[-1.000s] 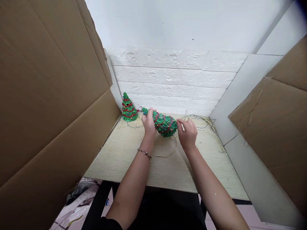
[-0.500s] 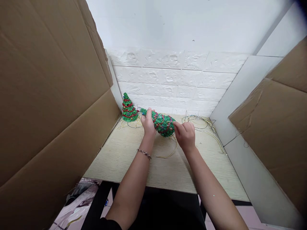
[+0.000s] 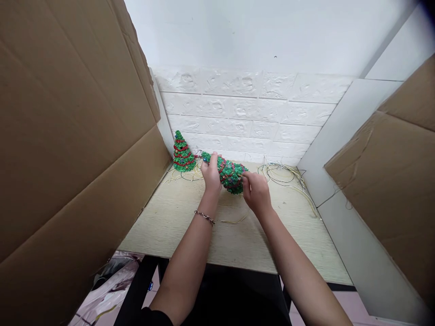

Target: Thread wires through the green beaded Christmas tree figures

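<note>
A small green beaded Christmas tree (image 3: 231, 175) with red garland lies on its side in my grasp, tip to the left. My left hand (image 3: 211, 174) is wrapped round its narrower upper part. At the wide base, the fingers of my right hand (image 3: 257, 190) are pinched together against the beads, by a thin yellowish wire (image 3: 241, 174); most of what they pinch is hidden. Below the tree, a piece of yellow wire (image 3: 234, 222) rests on the table. A second, similar tree (image 3: 182, 154) stands upright at the back left.
Loose yellow and dark wires (image 3: 285, 172) lie coiled at the table's back right, others (image 3: 190, 175) around the standing tree. Cardboard sheets rise on the left (image 3: 74, 136) and right (image 3: 390, 167). A white brick-pattern wall (image 3: 244, 108) closes off the back of the table (image 3: 170, 226).
My right hand has moved slightly left, closer in over the tree's base. Less of the yellow wire below the tree shows now. My left hand keeps its hold.
</note>
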`<state>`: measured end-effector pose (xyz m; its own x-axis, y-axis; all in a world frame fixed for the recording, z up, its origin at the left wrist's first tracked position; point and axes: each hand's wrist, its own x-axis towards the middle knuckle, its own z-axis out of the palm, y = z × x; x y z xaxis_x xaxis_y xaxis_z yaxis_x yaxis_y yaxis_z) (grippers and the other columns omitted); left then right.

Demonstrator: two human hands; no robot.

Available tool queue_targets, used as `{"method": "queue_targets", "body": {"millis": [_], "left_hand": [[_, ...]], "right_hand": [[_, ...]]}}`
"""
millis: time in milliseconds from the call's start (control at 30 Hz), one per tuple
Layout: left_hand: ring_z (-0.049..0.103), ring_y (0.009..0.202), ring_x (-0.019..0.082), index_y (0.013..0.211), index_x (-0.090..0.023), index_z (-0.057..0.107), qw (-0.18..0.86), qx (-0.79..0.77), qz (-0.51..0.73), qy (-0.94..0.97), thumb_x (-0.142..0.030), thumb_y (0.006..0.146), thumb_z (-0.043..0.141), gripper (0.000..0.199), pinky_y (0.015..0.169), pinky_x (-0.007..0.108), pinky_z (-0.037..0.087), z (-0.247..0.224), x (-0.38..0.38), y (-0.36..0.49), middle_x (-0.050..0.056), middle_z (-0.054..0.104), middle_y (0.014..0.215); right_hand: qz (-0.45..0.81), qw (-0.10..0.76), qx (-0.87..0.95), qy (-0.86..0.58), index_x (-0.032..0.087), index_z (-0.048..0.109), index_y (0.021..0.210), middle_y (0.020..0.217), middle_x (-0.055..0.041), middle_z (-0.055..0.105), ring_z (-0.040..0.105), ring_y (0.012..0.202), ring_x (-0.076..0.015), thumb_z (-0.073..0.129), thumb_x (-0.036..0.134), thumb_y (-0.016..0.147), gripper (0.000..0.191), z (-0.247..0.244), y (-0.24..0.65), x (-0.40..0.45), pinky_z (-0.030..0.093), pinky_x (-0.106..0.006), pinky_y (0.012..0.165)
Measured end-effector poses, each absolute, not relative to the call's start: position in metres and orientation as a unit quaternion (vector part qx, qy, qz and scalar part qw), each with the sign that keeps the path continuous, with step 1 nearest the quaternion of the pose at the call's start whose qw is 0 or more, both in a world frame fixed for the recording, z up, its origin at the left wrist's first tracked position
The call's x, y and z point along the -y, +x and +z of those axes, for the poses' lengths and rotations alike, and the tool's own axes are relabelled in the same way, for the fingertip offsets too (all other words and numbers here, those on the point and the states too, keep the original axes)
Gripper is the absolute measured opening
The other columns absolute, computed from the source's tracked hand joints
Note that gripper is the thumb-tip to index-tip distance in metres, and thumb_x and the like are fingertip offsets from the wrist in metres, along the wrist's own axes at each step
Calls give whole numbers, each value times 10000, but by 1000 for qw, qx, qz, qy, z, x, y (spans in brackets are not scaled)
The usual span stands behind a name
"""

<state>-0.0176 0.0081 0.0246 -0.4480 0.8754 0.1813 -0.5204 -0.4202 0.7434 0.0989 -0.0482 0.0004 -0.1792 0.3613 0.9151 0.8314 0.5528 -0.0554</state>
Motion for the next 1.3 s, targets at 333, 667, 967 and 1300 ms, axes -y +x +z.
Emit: {"method": "queue_targets", "body": {"millis": [333,667,967,1300], "left_hand": [[513,554,97,649,-148,563,475,-285,783,284,-398,658,642,263,577,259,411,26,-7,-17,6,550,634],[522,570,100,656,-152,522,463,-272,827,166,-452,635,644,324,572,262,428,31,-10,-28,9,529,675],[511,577,102,665,-152,535,447,-282,826,197,-457,637,650,328,589,276,430,26,-13,-25,10,523,685],[488,549,84,706,-145,550,455,-292,776,323,-423,634,675,313,535,236,386,26,-6,-15,13,551,673]], "right_hand": [[-159,441,732,-494,192,562,879,846,-49,577,499,788,-167,425,293,879,170,-2,101,47,339,-303,729],[-176,467,721,-481,202,532,957,960,-52,608,527,913,-172,426,363,884,206,-2,107,46,258,-382,953],[-167,471,709,-497,200,597,872,731,0,637,546,672,-113,420,287,901,199,-4,110,44,320,-305,861],[-187,417,737,-499,195,633,826,670,-12,600,519,636,-133,443,278,890,217,-8,110,39,314,-274,641]]}}
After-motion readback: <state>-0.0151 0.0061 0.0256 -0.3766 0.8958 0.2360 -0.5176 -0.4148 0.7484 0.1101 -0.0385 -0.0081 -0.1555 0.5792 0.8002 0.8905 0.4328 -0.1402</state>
